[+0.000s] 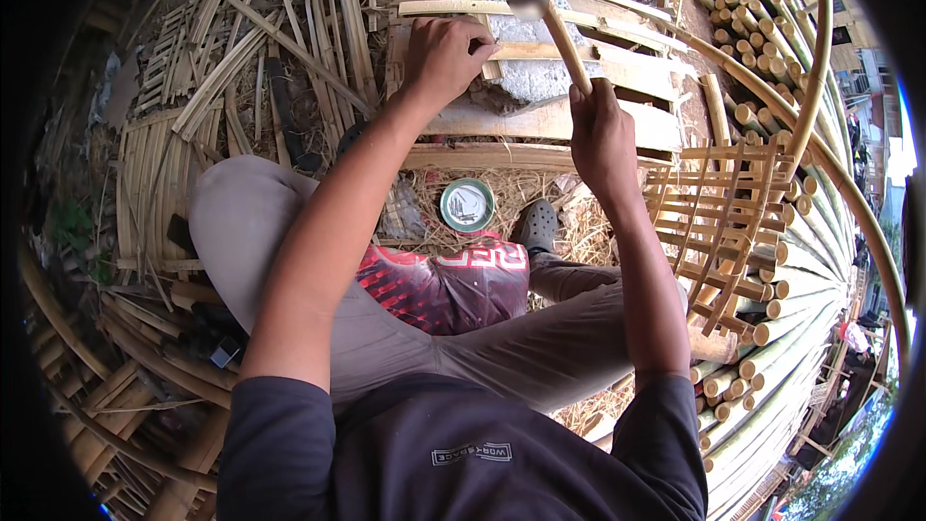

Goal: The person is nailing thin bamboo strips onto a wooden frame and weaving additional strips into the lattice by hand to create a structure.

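My right hand (pixel 603 135) grips the wooden handle of a hammer (pixel 564 39), its metal head raised over the work. My left hand (pixel 447 56) is closed in a pinch at the left part of a bamboo slat (pixel 545 51). Whatever lies between its fingertips is too small to make out. That slat crosses a grey stone block (pixel 535 82), among several other bamboo slats (pixel 598 121) laid in rows. Below the work, a green-rimmed bowl (pixel 467 205) on the straw-covered ground holds small thin metal pieces that look like nails.
A slatted bamboo panel (pixel 719 207) leans at the right against stacked bamboo poles (pixel 772 309). Loose bamboo strips (pixel 289 48) lie scattered at the left. A curved bamboo pole (pixel 820 68) rises at the far right. Patterned red cloth (pixel 449 285) lies between my legs.
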Tool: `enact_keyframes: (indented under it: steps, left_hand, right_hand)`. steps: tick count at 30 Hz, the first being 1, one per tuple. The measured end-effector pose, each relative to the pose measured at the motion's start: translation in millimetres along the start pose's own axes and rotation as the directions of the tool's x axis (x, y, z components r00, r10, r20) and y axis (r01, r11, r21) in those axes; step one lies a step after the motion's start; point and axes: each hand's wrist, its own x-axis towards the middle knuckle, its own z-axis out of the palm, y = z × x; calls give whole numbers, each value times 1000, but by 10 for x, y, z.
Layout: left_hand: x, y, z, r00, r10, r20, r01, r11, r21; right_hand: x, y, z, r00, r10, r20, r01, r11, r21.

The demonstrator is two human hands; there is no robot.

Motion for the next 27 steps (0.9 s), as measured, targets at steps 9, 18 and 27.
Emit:
enact_keyframes:
  steps: [9, 18, 27]
  left_hand:
    - [19, 26, -4, 999, -33, 10, 33, 999, 10]
    - [6, 48, -21, 1000, -14, -5, 14, 1000, -6]
    - [-6, 57, 3, 998, 65, 12, -67, 990, 122]
  right_hand:
    - [379, 101, 487, 990, -100, -101, 104, 994, 39]
    - [357, 104, 681, 994, -109, 4, 109, 994, 11]
    - [293, 119, 701, 977, -214, -25, 213, 977, -25]
